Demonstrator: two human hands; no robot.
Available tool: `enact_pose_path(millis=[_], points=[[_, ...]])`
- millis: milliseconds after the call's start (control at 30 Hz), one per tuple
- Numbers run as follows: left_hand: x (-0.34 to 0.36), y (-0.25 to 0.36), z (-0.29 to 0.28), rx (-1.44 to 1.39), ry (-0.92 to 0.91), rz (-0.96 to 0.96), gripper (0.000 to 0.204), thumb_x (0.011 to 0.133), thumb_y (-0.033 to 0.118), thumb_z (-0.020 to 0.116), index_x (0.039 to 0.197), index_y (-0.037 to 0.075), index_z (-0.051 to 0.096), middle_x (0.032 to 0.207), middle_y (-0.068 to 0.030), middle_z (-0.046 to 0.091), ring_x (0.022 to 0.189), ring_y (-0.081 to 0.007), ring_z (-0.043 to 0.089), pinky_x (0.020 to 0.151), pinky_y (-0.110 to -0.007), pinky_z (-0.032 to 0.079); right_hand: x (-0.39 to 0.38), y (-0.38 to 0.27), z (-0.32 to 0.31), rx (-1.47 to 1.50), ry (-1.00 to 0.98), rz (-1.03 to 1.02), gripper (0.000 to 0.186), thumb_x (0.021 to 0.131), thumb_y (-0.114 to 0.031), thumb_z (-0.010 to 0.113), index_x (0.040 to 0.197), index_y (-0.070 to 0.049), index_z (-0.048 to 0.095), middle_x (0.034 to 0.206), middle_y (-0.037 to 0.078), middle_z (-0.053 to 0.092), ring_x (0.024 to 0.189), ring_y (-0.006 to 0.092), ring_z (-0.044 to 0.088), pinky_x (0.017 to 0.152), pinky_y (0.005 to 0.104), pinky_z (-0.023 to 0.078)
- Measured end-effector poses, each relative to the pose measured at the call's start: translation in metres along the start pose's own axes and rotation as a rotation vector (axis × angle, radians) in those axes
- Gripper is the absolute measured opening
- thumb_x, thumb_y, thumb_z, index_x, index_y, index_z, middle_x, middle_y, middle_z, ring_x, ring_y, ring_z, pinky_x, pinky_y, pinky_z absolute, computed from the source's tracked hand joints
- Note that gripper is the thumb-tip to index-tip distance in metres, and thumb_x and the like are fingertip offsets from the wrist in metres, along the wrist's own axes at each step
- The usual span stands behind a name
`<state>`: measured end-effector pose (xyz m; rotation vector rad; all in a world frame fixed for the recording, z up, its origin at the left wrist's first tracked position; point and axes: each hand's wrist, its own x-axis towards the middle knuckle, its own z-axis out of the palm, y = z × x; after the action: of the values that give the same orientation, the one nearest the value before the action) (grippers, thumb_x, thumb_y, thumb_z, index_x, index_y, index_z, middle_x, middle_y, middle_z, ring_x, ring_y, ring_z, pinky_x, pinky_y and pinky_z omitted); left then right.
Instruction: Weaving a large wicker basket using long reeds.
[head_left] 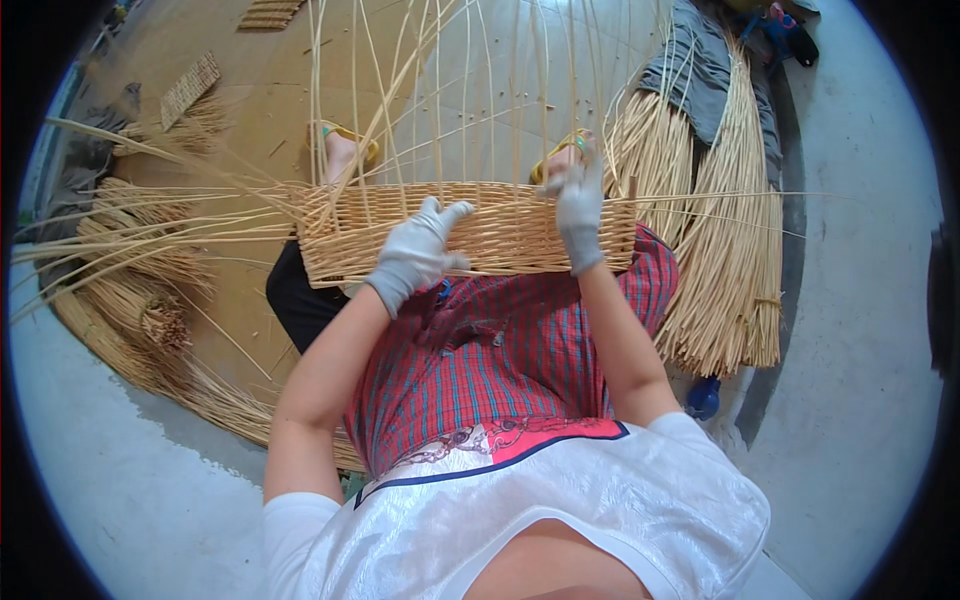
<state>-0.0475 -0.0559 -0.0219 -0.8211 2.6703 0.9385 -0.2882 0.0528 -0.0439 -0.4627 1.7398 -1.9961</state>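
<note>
A long, narrow wicker basket (480, 262), pale tan and partly woven, lies across my lap. Upright canes rise from its far side, and loose ends stick out at both ends. My left hand (418, 245), in a white glove with a grey cuff, grips its near wall left of the middle, thumb outside and fingers over the edge. Close to the right end is my right hand (580, 205), gloved likewise, reaching over the basket to its far rim. Its fingers are blurred by motion, so whether they hold a cane does not show.
Large bundles of canes (735, 260) lie on the right, partly under grey cloth (690, 75). Shorter bundles (150, 300) are piled on the left. A small woven panel (190, 90) lies farther off. A blue round object (703, 398) sits near the right bundles.
</note>
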Motion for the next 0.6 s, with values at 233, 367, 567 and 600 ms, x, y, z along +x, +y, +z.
enact_pose_path(millis=[233,367,567,600], points=[[0.042,-0.007,-0.013,0.229,0.08,0.026,0.066,0.1,0.007,0.05,0.158,0.038,0.044,0.13,-0.0166,0.068,0.116,-0.0364,0.069,0.095,-0.045,0.058,-0.036,0.011,-0.034,-0.135,-0.179,-0.108,0.035,0.109,-0.004,0.048,0.143,-0.01,0.044,0.114,0.009,0.065,0.077,0.0174,0.072,0.072,0.0301,0.059],[0.045,0.035,0.002,0.077,0.151,0.157,0.07,0.094,0.017,0.071,0.157,0.037,0.047,0.124,-0.0174,0.065,0.111,-0.0379,0.069,0.094,-0.045,0.057,-0.019,0.0,-0.049,-0.094,0.105,0.321,0.025,0.101,-0.001,0.062,0.124,-0.007,0.055,0.108,0.008,0.069,0.082,0.0217,0.075,0.072,0.0315,0.061],[0.051,0.085,0.047,-0.025,0.078,-0.017,0.078,0.086,0.024,0.082,0.156,0.03,0.048,0.139,-0.0219,0.053,0.113,-0.0423,0.065,0.096,-0.049,0.055,0.047,0.015,-0.027,-0.7,-0.375,-0.305,0.033,0.095,-0.006,0.071,0.127,0.004,0.065,0.122,0.013,0.074,0.112,0.0254,0.072,0.098,0.0387,0.057],[0.053,0.085,0.048,-0.029,0.119,-0.047,0.078,0.086,0.024,0.082,0.156,0.029,0.049,0.139,-0.0221,0.052,0.114,-0.0429,0.065,0.096,-0.049,0.055,0.057,0.016,-0.023,-0.669,-0.331,-0.313,0.035,0.097,-0.007,0.067,0.131,0.002,0.061,0.125,0.014,0.072,0.11,0.0254,0.072,0.097,0.0383,0.058]])
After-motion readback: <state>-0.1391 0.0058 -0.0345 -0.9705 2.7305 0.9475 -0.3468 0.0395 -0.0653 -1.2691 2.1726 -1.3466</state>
